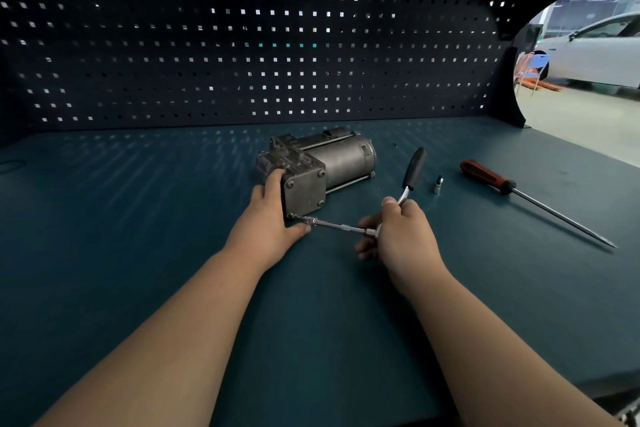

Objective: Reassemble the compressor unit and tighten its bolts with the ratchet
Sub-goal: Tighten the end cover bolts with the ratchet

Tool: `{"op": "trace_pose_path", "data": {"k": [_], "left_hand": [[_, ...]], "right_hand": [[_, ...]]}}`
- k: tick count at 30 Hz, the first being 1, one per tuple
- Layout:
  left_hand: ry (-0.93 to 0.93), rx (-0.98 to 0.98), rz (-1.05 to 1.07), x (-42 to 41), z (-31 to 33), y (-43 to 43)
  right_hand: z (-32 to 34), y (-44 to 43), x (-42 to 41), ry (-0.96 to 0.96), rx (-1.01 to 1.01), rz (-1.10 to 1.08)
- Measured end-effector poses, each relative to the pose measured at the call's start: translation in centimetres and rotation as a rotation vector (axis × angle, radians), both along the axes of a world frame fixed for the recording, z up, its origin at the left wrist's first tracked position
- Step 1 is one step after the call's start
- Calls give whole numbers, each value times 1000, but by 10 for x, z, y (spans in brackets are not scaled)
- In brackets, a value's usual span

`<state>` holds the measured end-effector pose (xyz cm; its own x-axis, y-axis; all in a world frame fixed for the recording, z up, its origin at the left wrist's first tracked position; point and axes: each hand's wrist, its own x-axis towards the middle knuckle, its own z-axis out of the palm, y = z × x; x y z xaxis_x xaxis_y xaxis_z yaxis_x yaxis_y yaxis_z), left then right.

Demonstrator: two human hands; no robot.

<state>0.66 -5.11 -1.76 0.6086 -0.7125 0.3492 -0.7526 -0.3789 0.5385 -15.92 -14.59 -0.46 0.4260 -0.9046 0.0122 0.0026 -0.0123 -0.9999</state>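
The grey metal compressor unit (pixel 318 166) lies on its side in the middle of the bench, its square end plate with bolts facing me. My left hand (pixel 268 218) holds the left side of that end, fingers on top and thumb by the lower corner. The ratchet (pixel 412 172) has a black handle pointing up and away, and its long extension bar (pixel 337 226) reaches left to the lower left bolt of the plate. My right hand (pixel 398 236) grips the ratchet at its head, fingers curled round it.
A small loose socket (pixel 438 184) stands right of the ratchet handle. A long screwdriver (pixel 512 189) with a red and black handle lies further right, tip toward the bench's right edge. A dark pegboard wall (pixel 242 45) closes the back of the blue bench top (pixel 138 218).
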Motion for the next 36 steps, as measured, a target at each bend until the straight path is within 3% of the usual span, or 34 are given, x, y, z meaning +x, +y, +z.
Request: {"op": "trace_pose_path", "data": {"k": [9,20,22,25,27,29,33,36], "left_hand": [[17,-19,11,-1,0,-1],[47,-40,25,0,-1,-2],[45,-44,23,0,-2,-2],[42,-44,14,1,-3,-2],[38,-37,6,2,-2,-1],[42,-38,-3,5,-1,1],[43,-33,-38,9,1,6],[38,-34,-48,12,1,7]], "right_hand": [[5,3,-1,45,-30,-3],[8,13,1,191,-382,-19],[6,11,-3,163,-283,39],[7,5,-10,-41,51,187],[8,3,-17,-117,152,290],[6,0,-23,-50,58,361],[5,-4,-34,430,-527,277],[13,-2,-42,602,-777,243]]}}
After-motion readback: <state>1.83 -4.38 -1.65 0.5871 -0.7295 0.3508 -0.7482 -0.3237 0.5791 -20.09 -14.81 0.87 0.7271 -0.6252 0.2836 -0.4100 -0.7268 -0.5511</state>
